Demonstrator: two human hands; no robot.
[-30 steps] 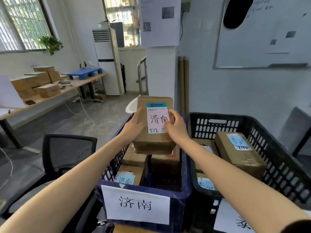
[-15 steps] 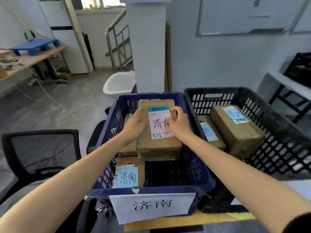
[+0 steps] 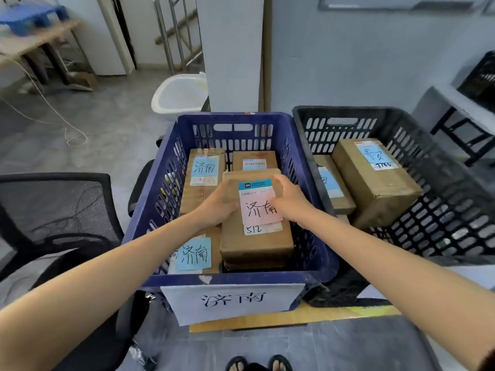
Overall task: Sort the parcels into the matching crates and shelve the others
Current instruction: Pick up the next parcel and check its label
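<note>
A brown parcel with a pink label is being held at both sides: the left grip is being curled round its left edge, the right grip round its right edge. It is being held inside the blue crate, at the near right corner, just beside a blue-labelled parcel. A black crate is standing alongside, on the right.

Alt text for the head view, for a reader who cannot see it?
The person's left grip and right grip hold a brown parcel labelled 济南 inside the blue crate, whose sign reads the same. A black crate holding parcels stands to its right.
</note>
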